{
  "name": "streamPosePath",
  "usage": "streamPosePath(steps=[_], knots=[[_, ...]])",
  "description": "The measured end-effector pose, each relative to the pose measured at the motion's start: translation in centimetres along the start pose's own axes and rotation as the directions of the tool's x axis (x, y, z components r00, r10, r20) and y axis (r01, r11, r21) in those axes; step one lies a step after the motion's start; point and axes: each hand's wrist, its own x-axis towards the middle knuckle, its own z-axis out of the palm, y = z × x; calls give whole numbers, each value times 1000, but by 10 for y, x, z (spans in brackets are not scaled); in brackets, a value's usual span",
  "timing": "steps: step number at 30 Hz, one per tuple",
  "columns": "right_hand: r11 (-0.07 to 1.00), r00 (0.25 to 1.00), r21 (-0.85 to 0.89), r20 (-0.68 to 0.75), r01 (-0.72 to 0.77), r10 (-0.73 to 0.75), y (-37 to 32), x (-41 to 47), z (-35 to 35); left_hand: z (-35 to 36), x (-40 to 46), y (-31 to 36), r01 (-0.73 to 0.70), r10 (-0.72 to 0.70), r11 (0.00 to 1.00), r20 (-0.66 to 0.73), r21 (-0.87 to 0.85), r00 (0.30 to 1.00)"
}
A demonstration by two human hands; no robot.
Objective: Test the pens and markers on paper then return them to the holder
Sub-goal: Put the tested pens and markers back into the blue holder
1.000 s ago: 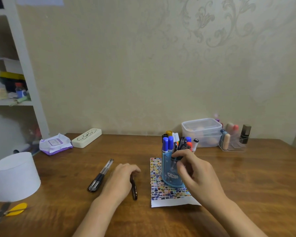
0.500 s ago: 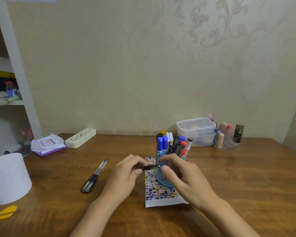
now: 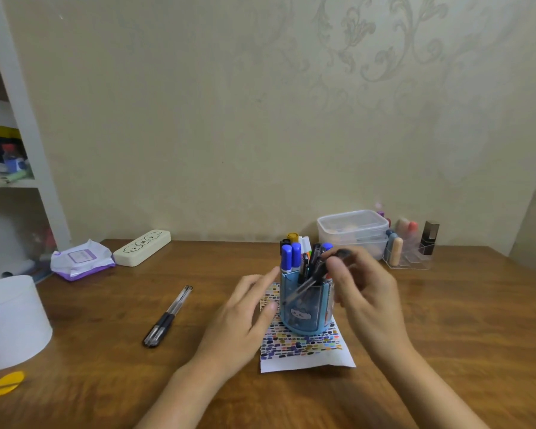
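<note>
We have a slim dark pen point(image 3: 317, 275) pinched at its top end by the right hand point(image 3: 364, 294), tip slanting down into the blue holder point(image 3: 305, 308). It looks light, stiff and smooth, so a fingertip pinch high on the barrel suits it, letting it slide in among the others. The holder is crowded: two blue-capped markers point(image 3: 291, 257) at its ten o'clock, black and yellow caps behind, more pens toward two o'clock. It stands on the paper point(image 3: 304, 348), which is covered in colour swatches. Our left hand point(image 3: 245, 317) hovers at the holder's nine o'clock, fingers straight and loose, gripping nothing; whether a fingertip touches the rim is hard to judge. Two black pens point(image 3: 167, 317) lie together well off at nine o'clock, untouched. At one o'clock sits a lidded clear tub point(image 3: 353, 230), contents blurred.
</note>
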Motion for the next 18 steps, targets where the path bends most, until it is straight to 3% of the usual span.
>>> streamPosePath(steps=[6,15,18], knots=[[988,988,-125,-116,90,-104,3,7,-10,2,1,-3,-7,7,1000,43,5,999],[997,972,-15,-221,80,-81,2,12,-17,2,-1,-1,-69,69,998,78,3,995],[994,971,-79,-219,81,-97,5,13,-18,3,-1,1,-77,76,997,92,9,993]])
